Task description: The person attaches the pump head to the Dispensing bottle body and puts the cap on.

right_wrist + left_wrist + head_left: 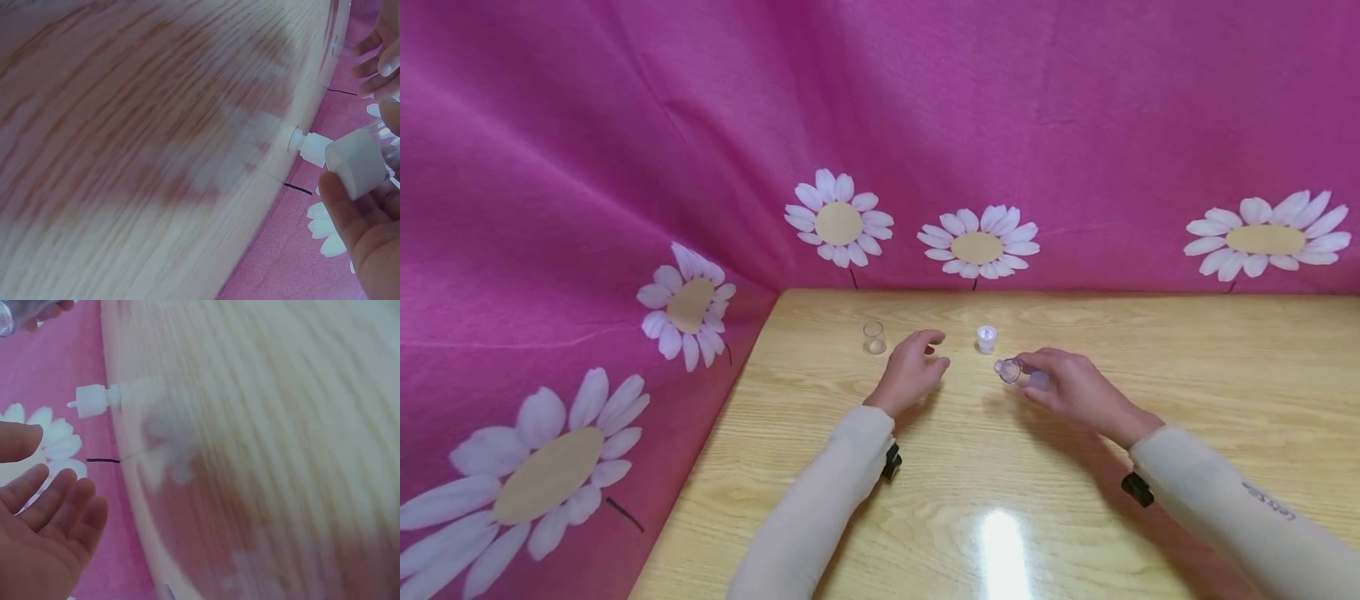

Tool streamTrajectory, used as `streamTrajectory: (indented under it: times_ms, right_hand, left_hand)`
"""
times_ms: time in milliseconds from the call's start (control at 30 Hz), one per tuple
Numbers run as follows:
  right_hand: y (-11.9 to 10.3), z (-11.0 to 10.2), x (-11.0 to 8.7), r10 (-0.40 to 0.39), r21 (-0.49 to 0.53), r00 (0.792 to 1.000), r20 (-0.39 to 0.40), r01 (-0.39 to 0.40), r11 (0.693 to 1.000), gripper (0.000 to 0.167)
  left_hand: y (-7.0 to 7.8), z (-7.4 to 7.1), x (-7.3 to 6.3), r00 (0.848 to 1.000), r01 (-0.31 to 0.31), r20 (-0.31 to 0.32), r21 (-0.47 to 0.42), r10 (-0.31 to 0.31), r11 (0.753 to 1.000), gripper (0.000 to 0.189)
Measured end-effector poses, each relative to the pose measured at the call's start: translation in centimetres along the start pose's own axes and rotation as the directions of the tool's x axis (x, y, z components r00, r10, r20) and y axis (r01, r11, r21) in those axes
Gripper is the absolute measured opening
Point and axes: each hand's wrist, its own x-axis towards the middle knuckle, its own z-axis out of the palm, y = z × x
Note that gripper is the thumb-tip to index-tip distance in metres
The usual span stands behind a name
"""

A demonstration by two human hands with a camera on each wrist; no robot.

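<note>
My right hand point(1075, 387) grips a small clear bottle point(1008, 370), tilted over the table with its neck pointing left. A white end of this bottle point(356, 164) shows in the right wrist view, thumb and fingers around its side. Left of it, my left hand point(912, 371) hovers with loosely bent fingers and nothing between them. Between and beyond both hands stands a small white pump-like top point(987, 338); in the left wrist view this top point(92, 400) has a thin tip and a narrower part. Past my left hand stands a clear cup-shaped cap point(874, 338).
The wooden table point(940, 467) meets a pink cloth point(1075, 150) with daisies at its back and left edges. Light glares off the table top near the front. Dark wrist cameras point(891, 461) sit under both sleeves.
</note>
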Motion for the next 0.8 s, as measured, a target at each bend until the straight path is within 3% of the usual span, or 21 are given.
streamTrajectory:
  times_ms: [133, 367, 800]
  right_hand:
    - [-0.1, 0.1, -0.1, 0.008, 0.011, 1.000, -0.002, -0.008, 1.000, 0.035]
    - [-0.2, 0.3, -0.5, -0.002, 0.014, 1.000, -0.009, 0.002, 1.000, 0.034]
    - [0.1, 0.1, -0.4, -0.022, -0.004, 0.999, -0.029, 0.022, 1.000, 0.033]
  left_hand:
    - [-0.1, 0.8, 0.7, 0.999, 0.037, 0.008, -0.045, -0.036, 0.998, 0.042]
    - [-0.3, 2.0, 1.6, 0.996, 0.088, -0.005, -0.037, -0.088, 0.995, 0.041]
    - [0.4, 2.1, 2.7, 0.994, 0.107, -0.017, 0.002, -0.107, 0.994, 0.037]
